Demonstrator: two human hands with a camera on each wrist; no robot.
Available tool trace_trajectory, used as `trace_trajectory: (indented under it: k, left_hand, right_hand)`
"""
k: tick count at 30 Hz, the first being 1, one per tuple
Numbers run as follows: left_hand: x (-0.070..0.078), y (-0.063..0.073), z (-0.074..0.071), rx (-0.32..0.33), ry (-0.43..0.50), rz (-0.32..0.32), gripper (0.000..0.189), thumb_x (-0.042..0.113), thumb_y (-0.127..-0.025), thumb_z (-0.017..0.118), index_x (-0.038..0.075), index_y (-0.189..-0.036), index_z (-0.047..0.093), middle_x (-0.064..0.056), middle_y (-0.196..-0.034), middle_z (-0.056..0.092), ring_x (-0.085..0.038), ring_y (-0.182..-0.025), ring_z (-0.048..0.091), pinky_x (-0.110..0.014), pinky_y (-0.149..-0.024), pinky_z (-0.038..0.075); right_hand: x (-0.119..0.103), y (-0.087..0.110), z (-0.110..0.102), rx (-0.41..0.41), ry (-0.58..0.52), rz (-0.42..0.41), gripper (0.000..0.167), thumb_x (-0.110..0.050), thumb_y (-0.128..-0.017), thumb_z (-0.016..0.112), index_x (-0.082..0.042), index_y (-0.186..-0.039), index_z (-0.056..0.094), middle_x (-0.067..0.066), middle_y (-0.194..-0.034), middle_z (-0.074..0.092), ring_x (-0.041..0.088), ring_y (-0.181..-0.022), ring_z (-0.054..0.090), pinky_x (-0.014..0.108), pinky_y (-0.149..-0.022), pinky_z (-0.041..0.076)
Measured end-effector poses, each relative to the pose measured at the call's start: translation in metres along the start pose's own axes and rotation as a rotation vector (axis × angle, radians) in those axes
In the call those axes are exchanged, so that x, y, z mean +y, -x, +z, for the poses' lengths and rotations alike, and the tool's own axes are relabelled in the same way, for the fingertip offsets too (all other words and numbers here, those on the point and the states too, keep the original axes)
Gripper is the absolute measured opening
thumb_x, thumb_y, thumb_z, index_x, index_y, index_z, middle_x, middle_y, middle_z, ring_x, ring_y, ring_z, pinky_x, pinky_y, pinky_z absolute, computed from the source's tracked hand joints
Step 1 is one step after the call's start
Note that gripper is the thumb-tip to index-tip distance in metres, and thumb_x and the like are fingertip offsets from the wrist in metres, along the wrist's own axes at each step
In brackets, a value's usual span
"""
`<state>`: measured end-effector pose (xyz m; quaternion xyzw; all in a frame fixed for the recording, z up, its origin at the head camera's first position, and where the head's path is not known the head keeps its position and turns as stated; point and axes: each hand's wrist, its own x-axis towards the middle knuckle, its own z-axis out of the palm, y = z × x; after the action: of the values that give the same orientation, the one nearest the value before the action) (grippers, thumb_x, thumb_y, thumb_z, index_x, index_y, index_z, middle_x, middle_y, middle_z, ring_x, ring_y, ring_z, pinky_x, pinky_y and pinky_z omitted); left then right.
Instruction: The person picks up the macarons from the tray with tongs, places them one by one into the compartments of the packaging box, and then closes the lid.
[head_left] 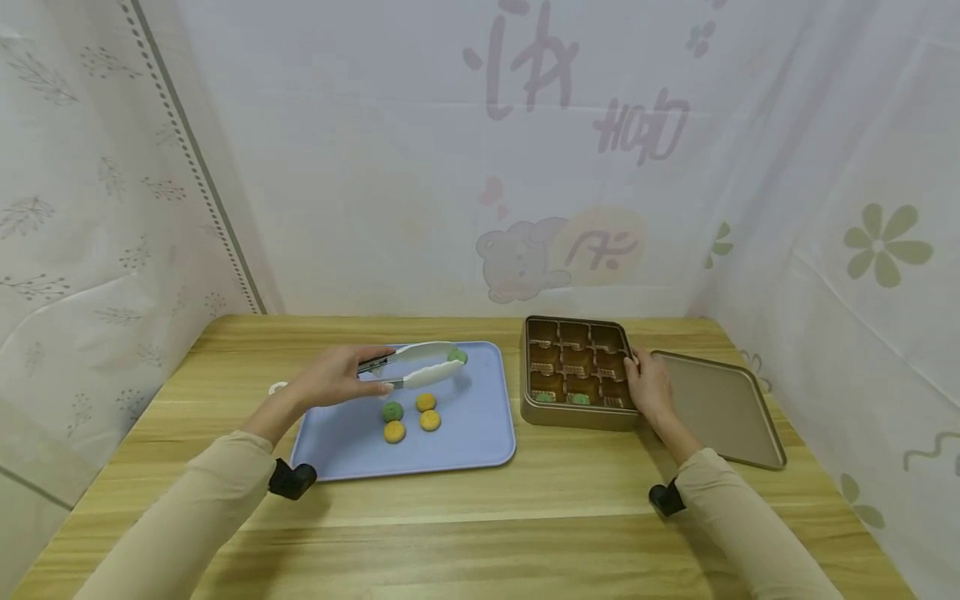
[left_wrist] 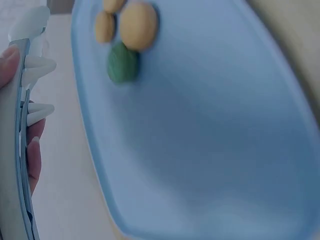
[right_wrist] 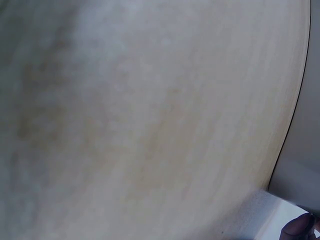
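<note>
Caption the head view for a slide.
Left hand holds tongs, a green piece at their tips, over a blue tray; right hand grips a divided box.

Metal tongs (head_left: 408, 381), smooth plastic tips (head_left: 437, 374)

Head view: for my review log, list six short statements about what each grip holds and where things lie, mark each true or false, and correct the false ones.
1. The left grip holds white-tipped metal tongs. True.
2. Three small round yellow pieces lie on the light-blue rectangular tray. True.
3. The right grip rests on the tray. False: it holds the right side of the bronze-coloured compartment box.
4. A yellow piece sits between the tongs' tips. False: a small round green piece is there.
5. The box's nearest row contains two green pieces. True.
6. The flat bronze-coloured rimmed panel lies left of the box. False: it lies right of it.
</note>
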<state>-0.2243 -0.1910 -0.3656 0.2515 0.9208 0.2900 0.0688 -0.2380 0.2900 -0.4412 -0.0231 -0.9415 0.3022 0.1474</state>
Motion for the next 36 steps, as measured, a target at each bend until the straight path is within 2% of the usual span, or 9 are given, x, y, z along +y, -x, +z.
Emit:
trace_trajectory:
  k: [5, 8, 12, 15, 18, 23, 26, 30, 36]
  left_hand:
    - [0.017, -0.020, 0.010, 0.002, 0.045, 0.042, 0.063, 0.029, -0.082, 0.073, 0.004, -0.135, 0.050, -0.004, -0.079, 0.059, -0.009, -0.051, 0.031, -0.026, -0.055, 0.033]
    - [0.027, -0.032, 0.017, -0.004, 0.064, 0.068, 0.063, 0.028, -0.083, 0.072, 0.003, -0.136, 0.049, -0.011, -0.101, 0.063, -0.010, -0.050, 0.029, -0.029, -0.062, 0.037]
    - [0.038, -0.047, 0.025, -0.005, 0.044, 0.091, 0.063, 0.029, -0.083, 0.072, 0.003, -0.135, 0.050, -0.006, -0.076, 0.057, -0.010, -0.047, 0.020, -0.030, -0.062, 0.036]
    - [0.046, -0.056, 0.030, 0.001, 0.012, 0.108, 0.062, 0.030, -0.082, 0.073, 0.002, -0.133, 0.052, -0.009, -0.083, 0.063, -0.010, -0.051, 0.027, -0.032, -0.066, 0.040]
    - [0.054, -0.064, 0.035, 0.003, -0.015, 0.111, 0.062, 0.030, -0.081, 0.074, 0.002, -0.132, 0.053, -0.011, -0.109, 0.065, -0.010, -0.056, 0.030, -0.032, -0.070, 0.041]
    - [0.066, -0.075, 0.041, -0.003, -0.047, 0.097, 0.063, 0.030, -0.080, 0.075, 0.004, -0.133, 0.053, 0.002, -0.061, 0.045, -0.010, -0.050, 0.029, -0.027, -0.054, 0.032]
    - [0.073, -0.080, 0.045, -0.001, -0.079, 0.093, 0.063, 0.032, -0.080, 0.074, 0.005, -0.133, 0.053, 0.005, -0.054, 0.034, -0.010, -0.051, 0.032, -0.025, -0.053, 0.031]
    - [0.083, -0.087, 0.050, 0.013, -0.124, 0.090, 0.062, 0.032, -0.080, 0.075, 0.007, -0.132, 0.054, 0.000, -0.059, 0.047, -0.011, -0.055, 0.037, -0.027, -0.057, 0.036]
    - [0.095, -0.096, 0.059, 0.021, -0.186, 0.074, 0.058, 0.033, -0.079, 0.075, 0.008, -0.129, 0.057, -0.007, -0.094, 0.068, -0.013, -0.071, 0.052, -0.032, -0.067, 0.045]
  right_hand:
    - [0.001, -0.001, 0.000, -0.017, -0.006, 0.009, 0.040, -0.014, -0.100, 0.044, 0.010, -0.132, 0.046, 0.027, -0.095, 0.054, 0.036, -0.087, 0.047, 0.047, -0.071, 0.039]
    - [0.002, -0.002, 0.001, -0.021, -0.007, 0.010, 0.039, -0.014, -0.100, 0.044, 0.009, -0.132, 0.046, 0.027, -0.096, 0.054, 0.036, -0.088, 0.047, 0.048, -0.072, 0.039]
    - [0.002, -0.002, 0.001, -0.025, -0.016, 0.016, 0.039, -0.014, -0.100, 0.044, 0.009, -0.132, 0.045, 0.027, -0.097, 0.053, 0.036, -0.088, 0.048, 0.048, -0.072, 0.040]
    - [0.002, -0.002, 0.000, -0.023, -0.020, 0.013, 0.039, -0.014, -0.100, 0.045, 0.009, -0.132, 0.046, 0.027, -0.097, 0.054, 0.036, -0.088, 0.048, 0.047, -0.071, 0.041]
    - [0.002, -0.001, 0.000, -0.018, -0.019, 0.004, 0.039, -0.013, -0.100, 0.045, 0.010, -0.132, 0.046, 0.028, -0.097, 0.054, 0.037, -0.088, 0.049, 0.048, -0.071, 0.041]
    - [0.003, -0.001, 0.000, -0.014, -0.021, -0.001, 0.040, -0.014, -0.100, 0.044, 0.010, -0.132, 0.045, 0.028, -0.097, 0.055, 0.037, -0.088, 0.049, 0.048, -0.072, 0.041]
    - [0.004, -0.001, 0.000, -0.015, -0.023, 0.001, 0.040, -0.013, -0.100, 0.045, 0.010, -0.132, 0.045, 0.028, -0.097, 0.056, 0.037, -0.088, 0.049, 0.048, -0.073, 0.041]
    - [0.004, -0.001, 0.001, -0.018, -0.021, 0.002, 0.041, -0.013, -0.100, 0.044, 0.011, -0.133, 0.044, 0.027, -0.097, 0.055, 0.036, -0.087, 0.049, 0.047, -0.072, 0.041]
    - [0.004, -0.001, 0.001, -0.015, -0.020, 0.016, 0.041, -0.015, -0.100, 0.045, 0.009, -0.133, 0.045, 0.027, -0.098, 0.055, 0.035, -0.087, 0.049, 0.046, -0.071, 0.042]
